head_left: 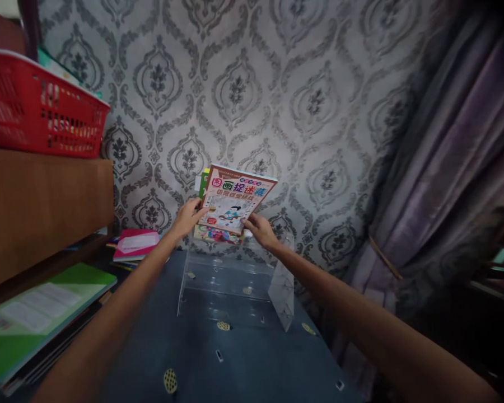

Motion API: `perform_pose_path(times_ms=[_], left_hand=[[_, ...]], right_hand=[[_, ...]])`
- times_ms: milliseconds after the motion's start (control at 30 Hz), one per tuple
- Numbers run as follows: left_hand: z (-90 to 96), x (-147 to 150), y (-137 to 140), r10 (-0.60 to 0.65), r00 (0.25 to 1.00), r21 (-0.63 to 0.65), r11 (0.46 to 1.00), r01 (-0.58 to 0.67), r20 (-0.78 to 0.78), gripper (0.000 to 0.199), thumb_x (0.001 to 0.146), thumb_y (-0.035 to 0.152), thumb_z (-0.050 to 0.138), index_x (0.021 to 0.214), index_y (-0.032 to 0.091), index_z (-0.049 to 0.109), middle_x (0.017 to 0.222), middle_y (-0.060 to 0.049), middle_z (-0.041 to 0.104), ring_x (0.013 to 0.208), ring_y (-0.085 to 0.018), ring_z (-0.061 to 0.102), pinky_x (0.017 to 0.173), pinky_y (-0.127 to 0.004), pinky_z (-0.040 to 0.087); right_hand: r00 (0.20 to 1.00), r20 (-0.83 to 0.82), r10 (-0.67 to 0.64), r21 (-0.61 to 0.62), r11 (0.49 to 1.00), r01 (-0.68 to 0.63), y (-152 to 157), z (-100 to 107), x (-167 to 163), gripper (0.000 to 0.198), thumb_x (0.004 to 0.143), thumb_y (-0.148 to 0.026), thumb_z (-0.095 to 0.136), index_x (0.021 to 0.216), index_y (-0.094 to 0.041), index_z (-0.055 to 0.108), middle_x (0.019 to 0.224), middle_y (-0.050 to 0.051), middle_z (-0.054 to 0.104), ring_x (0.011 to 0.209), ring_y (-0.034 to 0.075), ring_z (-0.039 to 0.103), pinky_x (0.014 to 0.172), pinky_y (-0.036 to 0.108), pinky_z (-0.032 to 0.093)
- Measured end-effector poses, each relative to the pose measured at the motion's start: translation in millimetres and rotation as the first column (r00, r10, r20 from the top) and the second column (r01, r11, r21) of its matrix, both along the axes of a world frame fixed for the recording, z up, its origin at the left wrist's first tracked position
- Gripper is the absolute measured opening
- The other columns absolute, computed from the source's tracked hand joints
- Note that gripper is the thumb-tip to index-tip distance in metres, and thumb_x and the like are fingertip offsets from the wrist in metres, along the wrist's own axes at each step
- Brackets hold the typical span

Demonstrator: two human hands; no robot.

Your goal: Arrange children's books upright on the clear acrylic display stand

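Note:
Both my hands grip a picture book (235, 201) with a pink-brown cover and colourful Chinese characters. My left hand (190, 215) closes on its left edge, thumb on the cover. On the lower right edge, my right hand (259, 229) pinches the book. It is tilted above the back of a clear acrylic tiered rack (231, 280), which stands on the dark blue tabletop. Behind it, a green and yellow book (204, 182) shows at the left, and the lower part of a colourful cover (218, 235) peeks out beneath. Whether the hands hold these too I cannot tell.
A stack topped by a green book (46, 308) lies at the left, with a pink book (136, 243) on a pile farther back. A red plastic basket (71, 115) sits on a wooden cabinet (50, 207). Patterned wallpaper rises behind; a purple curtain (437, 168) hangs at right.

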State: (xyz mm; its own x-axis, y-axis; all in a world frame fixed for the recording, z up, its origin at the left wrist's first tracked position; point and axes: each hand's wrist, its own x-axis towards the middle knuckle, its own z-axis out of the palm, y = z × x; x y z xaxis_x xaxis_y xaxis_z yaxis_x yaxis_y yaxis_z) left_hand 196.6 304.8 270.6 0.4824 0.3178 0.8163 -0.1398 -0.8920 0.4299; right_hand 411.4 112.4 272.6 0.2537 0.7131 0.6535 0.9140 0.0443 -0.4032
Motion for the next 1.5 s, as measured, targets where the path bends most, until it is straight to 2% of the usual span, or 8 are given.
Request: perform_pose_path(times_ms=[133,300,433,633,733,933,1100,1500], left_hand=[[4.3,4,1,0.026,1.000,-0.007,1.000,-0.026,0.007,0.030,0.090,0.041,0.058,0.101,0.018,0.073,0.109,-0.009,0.072,0.107,-0.027,0.062,0.096,-0.038,0.048],[-5.1,7,12,0.017,0.997,-0.073,0.997,-0.023,-0.074,0.032,0.087,0.044,0.059,0.090,0.016,0.075,0.090,-0.007,0.076,0.086,-0.026,0.067,0.079,-0.035,0.052],[-13.3,4,12,0.020,0.996,-0.091,0.995,-0.028,-0.088,0.030,0.085,0.046,0.060,0.084,0.019,0.073,0.085,-0.006,0.076,0.085,-0.026,0.068,0.076,-0.034,0.051],[-4.7,4,-1,0.105,0.994,-0.104,0.990,-0.100,0.038,0.025,0.085,0.047,0.060,0.085,0.021,0.059,0.091,-0.005,0.070,0.087,-0.023,0.065,0.079,-0.032,0.048],[3.8,4,-5,0.127,0.989,-0.115,0.986,-0.117,0.080,0.025,0.089,0.045,0.052,0.080,0.022,0.052,0.082,-0.002,0.066,0.078,-0.019,0.061,0.073,-0.029,0.045],[13.1,1,-5,0.157,0.985,-0.106,0.983,-0.150,0.068,0.028,0.084,0.044,0.054,0.069,0.023,0.043,0.065,0.004,0.052,0.065,-0.015,0.049,0.063,-0.027,0.035],[20.5,0,-1,0.160,0.987,-0.100,0.983,-0.156,0.028,0.028,0.080,0.042,0.056,0.065,0.023,0.042,0.059,0.005,0.046,0.061,-0.014,0.043,0.060,-0.027,0.031],[22.8,-2,4,0.111,0.994,-0.127,0.986,-0.109,0.005,0.030,0.078,0.047,0.056,0.065,0.022,0.046,0.060,0.004,0.052,0.061,-0.014,0.050,0.057,-0.025,0.038]], right_hand=[[0.999,0.021,-0.025,-0.034,0.999,0.025,-1,4,-4,0.029,0.092,-0.035,0.055,0.108,-0.019,0.073,0.097,0.007,0.078,0.087,0.025,0.070,0.080,0.033,0.054],[0.995,0.036,-0.089,-0.084,0.992,0.091,-1,8,-6,0.022,0.088,-0.035,0.060,0.087,-0.016,0.073,0.077,0.004,0.074,0.071,0.019,0.064,0.067,0.026,0.044],[0.992,0.023,-0.122,-0.065,0.990,0.123,-1,6,-9,0.026,0.092,-0.036,0.056,0.083,-0.016,0.070,0.073,0.003,0.070,0.069,0.017,0.061,0.063,0.025,0.040],[0.987,0.006,-0.162,-0.002,0.987,0.162,-1,3,-14,0.017,0.090,-0.031,0.057,0.092,-0.018,0.068,0.080,0.002,0.071,0.072,0.017,0.061,0.065,0.025,0.041],[0.984,-0.004,-0.179,0.016,0.984,0.179,0,2,-15,0.013,0.090,-0.028,0.057,0.094,-0.019,0.066,0.082,0.003,0.072,0.073,0.017,0.061,0.067,0.026,0.042],[0.979,-0.014,-0.205,0.027,0.978,0.205,3,0,-17,0.007,0.090,-0.026,0.060,0.092,-0.021,0.064,0.084,0.002,0.072,0.075,0.018,0.062,0.069,0.027,0.043],[0.973,-0.027,-0.227,0.020,0.973,0.228,1,0,-21,0.007,0.090,-0.023,0.061,0.095,-0.021,0.064,0.088,0.003,0.073,0.079,0.019,0.064,0.071,0.028,0.043],[0.972,-0.065,-0.227,0.009,0.974,0.228,-2,6,-26,0.007,0.089,-0.024,0.061,0.094,-0.022,0.066,0.083,0.001,0.073,0.076,0.017,0.063,0.071,0.027,0.045]])
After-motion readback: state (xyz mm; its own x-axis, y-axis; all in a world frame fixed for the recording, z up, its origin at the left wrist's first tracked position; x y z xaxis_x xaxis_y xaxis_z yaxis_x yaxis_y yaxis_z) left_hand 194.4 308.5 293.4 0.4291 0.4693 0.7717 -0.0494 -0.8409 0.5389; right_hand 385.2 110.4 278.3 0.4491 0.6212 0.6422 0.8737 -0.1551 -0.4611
